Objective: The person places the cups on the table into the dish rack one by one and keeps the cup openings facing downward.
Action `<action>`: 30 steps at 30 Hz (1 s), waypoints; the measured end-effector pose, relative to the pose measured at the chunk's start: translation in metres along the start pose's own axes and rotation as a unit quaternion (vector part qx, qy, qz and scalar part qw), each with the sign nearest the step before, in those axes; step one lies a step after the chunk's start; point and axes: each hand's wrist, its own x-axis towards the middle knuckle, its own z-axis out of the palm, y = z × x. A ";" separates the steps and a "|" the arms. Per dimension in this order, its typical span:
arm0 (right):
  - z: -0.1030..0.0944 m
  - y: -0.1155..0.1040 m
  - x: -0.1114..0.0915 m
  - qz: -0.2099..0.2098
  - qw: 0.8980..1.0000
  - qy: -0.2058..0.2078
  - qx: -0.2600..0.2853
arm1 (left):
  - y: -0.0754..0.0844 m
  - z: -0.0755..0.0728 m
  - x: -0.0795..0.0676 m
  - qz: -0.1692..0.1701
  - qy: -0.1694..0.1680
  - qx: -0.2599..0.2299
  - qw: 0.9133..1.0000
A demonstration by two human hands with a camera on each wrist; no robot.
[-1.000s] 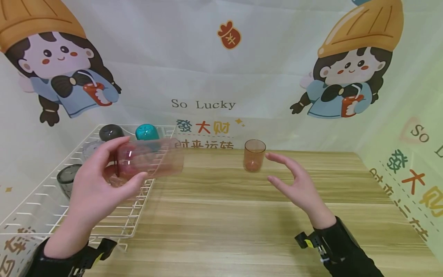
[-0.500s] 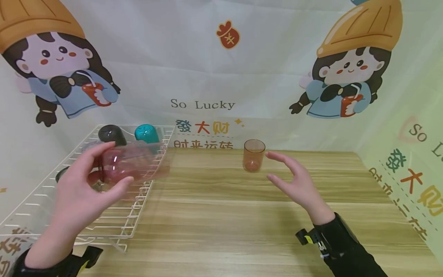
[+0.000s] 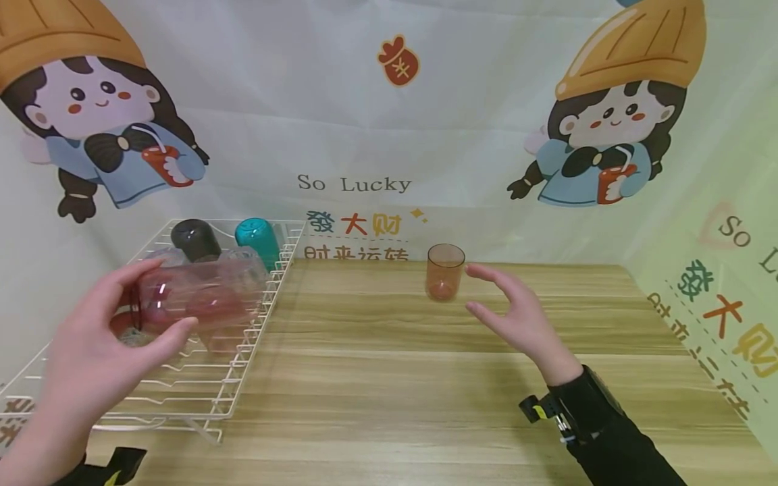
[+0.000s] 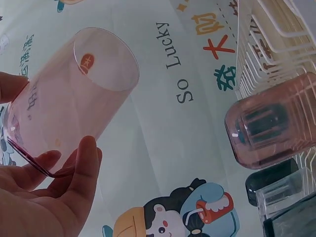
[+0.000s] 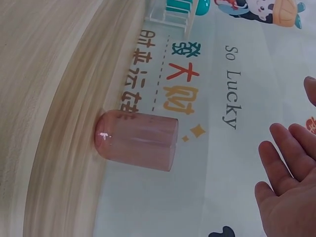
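Observation:
My left hand (image 3: pixel 97 344) holds a see-through pink cup (image 3: pixel 200 297) by one end, thumb and fingers curled round it. The cup is tilted nearly onto its side, over the white wire rack (image 3: pixel 227 378) in the head view. In the left wrist view, another pinkish cup (image 4: pixel 269 133) shows on the rack. An amber-pink cup (image 3: pixel 445 277) stands upright on the wooden table towards the back. Just to its right is my right hand (image 3: pixel 529 324), thumb and fingers spread apart and holding nothing.
At the rack's back stand an upturned dark grey cup (image 3: pixel 194 237) and an upturned teal cup (image 3: pixel 258 237). A clear cup (image 4: pixel 284 190) shows in the left wrist view. A printed cloth (image 3: pixel 474 135) hangs behind the wooden table (image 3: pixel 389 398).
My left hand has carried the pink cup left and slightly down, from partly past the rack's right edge to over the rack. My right hand has barely moved.

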 end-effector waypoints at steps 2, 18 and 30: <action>0.001 0.002 0.000 0.001 1.000 -0.003 -0.001 | -0.003 -0.003 -0.001 -0.004 0.004 0.003 1.000; 0.004 0.016 0.003 0.006 1.000 -0.007 -0.023 | -0.036 -0.032 -0.009 -0.056 -0.028 0.043 0.997; 0.003 0.024 0.007 0.017 0.999 -0.006 -0.039 | -0.059 -0.044 -0.016 -0.046 -0.035 0.058 0.997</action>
